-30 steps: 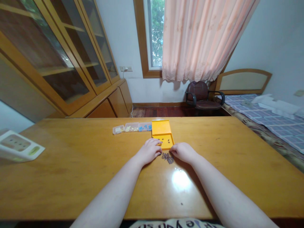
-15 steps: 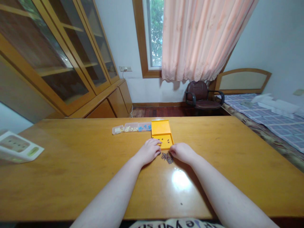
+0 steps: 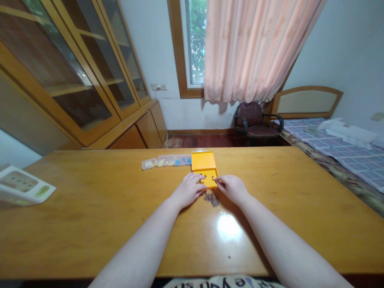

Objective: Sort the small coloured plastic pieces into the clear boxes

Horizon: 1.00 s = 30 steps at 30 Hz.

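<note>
A yellow box point(image 3: 204, 161) lies opened out on the table, with a few small dark pieces in its near half. My left hand point(image 3: 189, 188) rests at that half's left side, its fingers apart and reaching over the rim. At the right rim, my right hand point(image 3: 233, 187) has thumb and forefinger pinched together over the box. A tiny dark piece seems to be at the fingertips, too small to name. Just in front of the box, a pile of small dark grey pieces point(image 3: 211, 199) sits between my hands.
Left of the yellow box stand small clear containers: one with blue pieces point(image 3: 183, 160), one with cream pieces point(image 3: 166, 161), and a smaller one point(image 3: 149, 164). A white power strip point(image 3: 27, 185) is at the table's left. One dark bit point(image 3: 229, 257) lies near the front edge.
My right hand has moved up from beside the dark pile to the box's right rim, fingers pinched. My left hand has shifted only slightly, with its fingers spread a little more.
</note>
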### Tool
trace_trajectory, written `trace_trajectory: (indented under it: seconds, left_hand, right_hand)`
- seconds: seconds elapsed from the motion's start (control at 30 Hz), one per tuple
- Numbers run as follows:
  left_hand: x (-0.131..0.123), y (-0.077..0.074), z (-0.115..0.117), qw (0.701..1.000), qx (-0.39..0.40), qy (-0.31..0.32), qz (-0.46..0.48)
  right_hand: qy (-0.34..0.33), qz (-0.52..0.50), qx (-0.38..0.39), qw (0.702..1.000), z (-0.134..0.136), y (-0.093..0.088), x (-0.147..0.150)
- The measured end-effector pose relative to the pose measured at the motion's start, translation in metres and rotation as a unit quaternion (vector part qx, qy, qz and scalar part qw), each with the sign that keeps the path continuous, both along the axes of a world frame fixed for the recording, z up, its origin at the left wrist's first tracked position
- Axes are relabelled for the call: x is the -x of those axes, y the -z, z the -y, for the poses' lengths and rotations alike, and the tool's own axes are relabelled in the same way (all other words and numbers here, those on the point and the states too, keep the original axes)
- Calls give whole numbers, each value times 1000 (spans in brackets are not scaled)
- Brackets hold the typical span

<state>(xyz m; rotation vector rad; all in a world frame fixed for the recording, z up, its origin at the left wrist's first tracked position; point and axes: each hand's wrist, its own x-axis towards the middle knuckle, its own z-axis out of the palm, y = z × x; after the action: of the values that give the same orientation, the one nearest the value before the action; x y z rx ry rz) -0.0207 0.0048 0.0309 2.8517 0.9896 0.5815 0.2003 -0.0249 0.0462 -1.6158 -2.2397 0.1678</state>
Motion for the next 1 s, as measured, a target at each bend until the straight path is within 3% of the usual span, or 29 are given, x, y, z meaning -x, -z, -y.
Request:
trace_trajectory:
  seconds: [0.13, 0.33, 0.47, 0.7, 0.9, 1.0]
  left_hand:
    - [-2, 1, 2, 999, 21, 10, -27]
    - [-2, 0, 1, 999, 29, 11, -35]
    - [-3, -3, 2, 1000, 12, 11, -7]
    - [1, -6, -2, 994, -37, -82, 60]
    - [-1, -13, 5, 999, 31, 25, -14]
    - [-4, -16, 9, 996, 57, 48, -50]
  right_hand:
    - [2, -1, 34, 999, -2, 1, -3]
    - [-120, 10, 99, 988, 2, 0, -5]
    - [-157, 10, 122, 980, 4, 1, -3]
    - [-142, 40, 123, 981, 4, -1, 0]
    - [-101, 64, 144, 982, 6, -10, 2]
    - [-100, 76, 146, 981, 7, -12, 4]
